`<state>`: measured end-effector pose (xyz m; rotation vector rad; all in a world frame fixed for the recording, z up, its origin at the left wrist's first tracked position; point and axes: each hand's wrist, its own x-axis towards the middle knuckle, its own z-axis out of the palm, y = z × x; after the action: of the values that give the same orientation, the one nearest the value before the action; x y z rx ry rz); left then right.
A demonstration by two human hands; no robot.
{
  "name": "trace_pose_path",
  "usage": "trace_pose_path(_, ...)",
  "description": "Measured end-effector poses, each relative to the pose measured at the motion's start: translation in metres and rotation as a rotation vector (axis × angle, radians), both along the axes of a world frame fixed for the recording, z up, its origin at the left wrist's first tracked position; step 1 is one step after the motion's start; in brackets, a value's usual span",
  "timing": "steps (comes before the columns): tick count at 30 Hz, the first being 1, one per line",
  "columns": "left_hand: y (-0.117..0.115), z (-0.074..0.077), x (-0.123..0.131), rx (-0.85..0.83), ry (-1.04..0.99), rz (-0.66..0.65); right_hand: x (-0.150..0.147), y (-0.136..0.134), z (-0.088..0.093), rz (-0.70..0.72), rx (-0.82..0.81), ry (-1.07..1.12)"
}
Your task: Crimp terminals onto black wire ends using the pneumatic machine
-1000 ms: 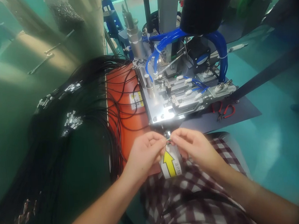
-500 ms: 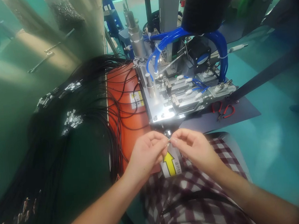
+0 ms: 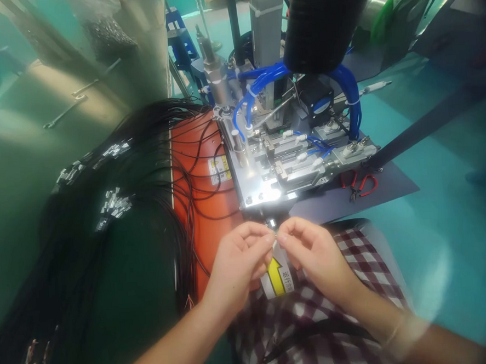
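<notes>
My left hand [image 3: 239, 262] is closed in a pinch, thumb against fingertips. Facing it, my right hand [image 3: 315, 251] is pinched too, and the two sets of fingertips almost meet. Something tiny and thin lies between them, mostly hidden by the fingers. Just beyond the fingertips is a small shiny metal part [image 3: 272, 223] at the front of a metal machine [image 3: 263, 183] with blue air tubes [image 3: 271, 73]. Below the hands shows a white label with a yellow arrow [image 3: 276, 279].
Black cables [image 3: 140, 119] with bunched silver ends [image 3: 115, 203] lie on the dark green surface [image 3: 129, 277] at left, some crossing the orange base [image 3: 207, 209]. Red-handled pliers [image 3: 367, 185] rest right of the machine. Wrenches [image 3: 66, 111] and a bag of small parts [image 3: 108, 33] are at upper left.
The view has shifted slightly, so the front of the machine and the label sit a little lower and further left. Both hands keep their pinch, fingertips still close together.
</notes>
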<state>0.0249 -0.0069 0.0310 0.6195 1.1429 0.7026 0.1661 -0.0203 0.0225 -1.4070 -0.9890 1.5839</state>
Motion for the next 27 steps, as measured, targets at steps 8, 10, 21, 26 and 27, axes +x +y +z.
trace_pose_path(8, -0.004, 0.003, 0.002, 0.012, 0.04, 0.048, 0.001, -0.008, -0.009, 0.011, 0.226, -0.174)
trace_pose_path(10, -0.005, 0.003, 0.002, 0.011, 0.057, 0.036, 0.002, -0.007, -0.01, 0.019, 0.283, -0.234)
trace_pose_path(21, -0.001, 0.002, -0.002, -0.016, 0.15, -0.038, 0.008, 0.003, -0.002, 0.117, 0.063, -0.039)
trace_pose_path(26, 0.0, 0.004, -0.002, -0.015, 0.162, -0.053, 0.011, 0.006, -0.004, 0.107, 0.129, -0.125)
trace_pose_path(27, -0.001, 0.004, -0.002, -0.012, 0.176, -0.053, 0.011, 0.006, -0.005, 0.107, 0.143, -0.149)
